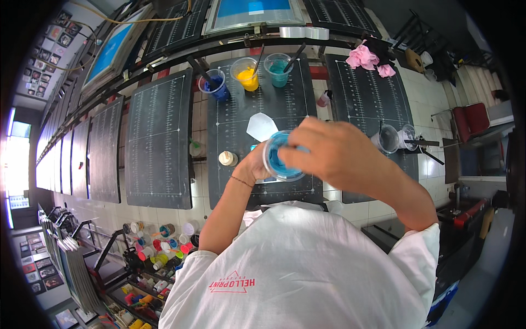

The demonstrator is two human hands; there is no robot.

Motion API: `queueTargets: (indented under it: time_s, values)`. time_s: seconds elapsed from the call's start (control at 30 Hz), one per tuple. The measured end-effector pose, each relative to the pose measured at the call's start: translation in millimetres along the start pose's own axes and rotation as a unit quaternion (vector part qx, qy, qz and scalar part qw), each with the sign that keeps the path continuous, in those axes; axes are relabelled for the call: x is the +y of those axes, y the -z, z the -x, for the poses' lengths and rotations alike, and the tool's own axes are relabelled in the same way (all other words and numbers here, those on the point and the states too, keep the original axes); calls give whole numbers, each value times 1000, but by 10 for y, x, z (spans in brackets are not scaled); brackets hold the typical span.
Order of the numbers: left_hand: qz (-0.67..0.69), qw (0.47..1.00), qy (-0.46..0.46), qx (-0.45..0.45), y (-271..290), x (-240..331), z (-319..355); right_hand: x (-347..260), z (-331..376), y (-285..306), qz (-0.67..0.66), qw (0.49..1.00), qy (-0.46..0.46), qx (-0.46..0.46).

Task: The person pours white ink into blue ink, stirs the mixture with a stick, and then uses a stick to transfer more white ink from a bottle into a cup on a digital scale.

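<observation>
My left hand (pixel 254 164) is wrapped round a clear plastic cup (pixel 290 175) with light blue ink inside, held above the near part of a black gridded board. Over the cup's mouth is my right hand (pixel 329 145), slightly blurred, its fingers curled together and reaching to the rim. Whatever those fingers hold, if anything, is hidden. Just beyond the cup lies a white angular piece (pixel 262 127). To the left of my left hand stands a small bottle with a cream-white top (pixel 227 158).
At the board's far end stand cups of dark blue ink (pixel 220 91), yellow ink (pixel 247 79) and teal ink (pixel 279 77), with sticks in them. Pink crumpled cloth (pixel 362 57) lies on the right board, near clear empty cups (pixel 386 139). Several ink containers (pixel 159 247) sit lower left.
</observation>
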State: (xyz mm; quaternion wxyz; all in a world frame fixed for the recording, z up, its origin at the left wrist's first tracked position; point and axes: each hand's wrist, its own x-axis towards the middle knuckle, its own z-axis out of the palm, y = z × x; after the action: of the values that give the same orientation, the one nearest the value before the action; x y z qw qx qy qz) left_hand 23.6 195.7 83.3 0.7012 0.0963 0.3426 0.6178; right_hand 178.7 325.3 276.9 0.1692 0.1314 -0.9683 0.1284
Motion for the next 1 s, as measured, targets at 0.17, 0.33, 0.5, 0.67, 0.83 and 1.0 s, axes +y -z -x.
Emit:
queueTargets:
  time_s: [0.17, 0.33, 0.5, 0.67, 0.83, 1.0]
  values:
    - [-115, 968, -211, 72, -101, 35, 66, -17, 154, -201, 44, 983, -173, 49]
    - [51, 955, -267, 120, -87, -41, -99, -258, 192, -224, -67, 941, -323, 76]
    - [183, 957, -216, 69, -91, -112, -256, -275, 168, -387, -98, 939, -273, 186]
    - [98, 956, -266, 74, 60, -159, -151, -161, 271, -231, -68, 967, -243, 47]
    - [171, 963, -196, 73, 112, -181, -196, -151, 186, -282, -59, 964, -228, 122]
    - [183, 958, -204, 88, 88, -203, -183, -206, 192, -321, -131, 952, -224, 160]
